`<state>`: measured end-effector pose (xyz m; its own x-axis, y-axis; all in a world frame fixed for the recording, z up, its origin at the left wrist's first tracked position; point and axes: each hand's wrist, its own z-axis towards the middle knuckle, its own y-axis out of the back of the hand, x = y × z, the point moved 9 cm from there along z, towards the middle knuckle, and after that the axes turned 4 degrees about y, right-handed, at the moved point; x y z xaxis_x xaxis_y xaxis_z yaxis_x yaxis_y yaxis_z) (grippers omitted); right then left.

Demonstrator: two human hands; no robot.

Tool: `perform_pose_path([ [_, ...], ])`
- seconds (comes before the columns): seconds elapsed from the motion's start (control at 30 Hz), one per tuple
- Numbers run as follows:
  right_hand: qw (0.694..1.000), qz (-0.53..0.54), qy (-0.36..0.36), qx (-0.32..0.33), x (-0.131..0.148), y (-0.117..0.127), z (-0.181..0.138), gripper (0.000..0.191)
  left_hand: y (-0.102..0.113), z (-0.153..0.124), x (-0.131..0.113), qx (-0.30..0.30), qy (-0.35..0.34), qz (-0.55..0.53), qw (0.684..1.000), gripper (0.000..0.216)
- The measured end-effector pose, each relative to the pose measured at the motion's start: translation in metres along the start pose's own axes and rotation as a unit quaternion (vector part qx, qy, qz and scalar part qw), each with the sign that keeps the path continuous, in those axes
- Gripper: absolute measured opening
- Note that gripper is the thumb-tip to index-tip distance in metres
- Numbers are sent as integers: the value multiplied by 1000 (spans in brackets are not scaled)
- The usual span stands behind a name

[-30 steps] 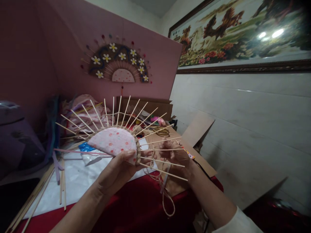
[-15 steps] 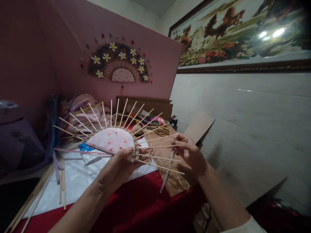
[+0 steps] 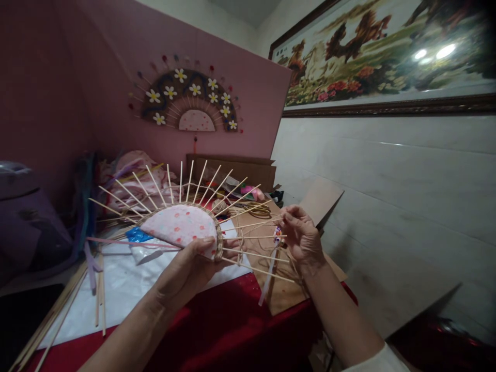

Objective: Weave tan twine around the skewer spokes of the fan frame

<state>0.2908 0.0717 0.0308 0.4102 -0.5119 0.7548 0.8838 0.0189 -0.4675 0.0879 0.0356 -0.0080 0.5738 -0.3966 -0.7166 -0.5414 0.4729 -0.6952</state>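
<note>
A half-round fan frame (image 3: 182, 222) has a pink fabric face with red dots and a braided cord rim, with thin wooden sticks (image 3: 228, 192) radiating from its curved edge. My left hand (image 3: 197, 256) grips its lower right end, thumb on the fabric and fingers behind. Over on the right, my right hand (image 3: 300, 232) is closed in a pinch beside the tips of the right-hand sticks. A thin brown twine (image 3: 243, 240) runs through these sticks toward the pinching fingers, and slack strands hang below that hand.
On the pink board hangs a finished fan (image 3: 196, 95) with white flowers. Loose sticks (image 3: 58, 315) lie at the left on white paper (image 3: 112, 289). Brown cardboard (image 3: 282, 289), scissors (image 3: 259, 209) and a red cloth (image 3: 217, 330) are also on the table. A pale strip (image 3: 268, 276) lies below my right hand.
My right hand has shifted slightly right and up, its fingers still pinched. The fan frame has tilted and moved slightly right and down in my left hand.
</note>
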Motion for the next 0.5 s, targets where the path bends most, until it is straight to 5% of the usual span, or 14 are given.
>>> perform_pose_path([
  [0.23, 994, -45, -101, 1, -41, -12, -1, 21, -6, -4, 0, 32, -3, 1, 999, 32],
  [0.5, 976, -148, -116, 109, -63, -59, -14, 14, -21, -8, 1, 89, 12, 29, 996, 38],
])
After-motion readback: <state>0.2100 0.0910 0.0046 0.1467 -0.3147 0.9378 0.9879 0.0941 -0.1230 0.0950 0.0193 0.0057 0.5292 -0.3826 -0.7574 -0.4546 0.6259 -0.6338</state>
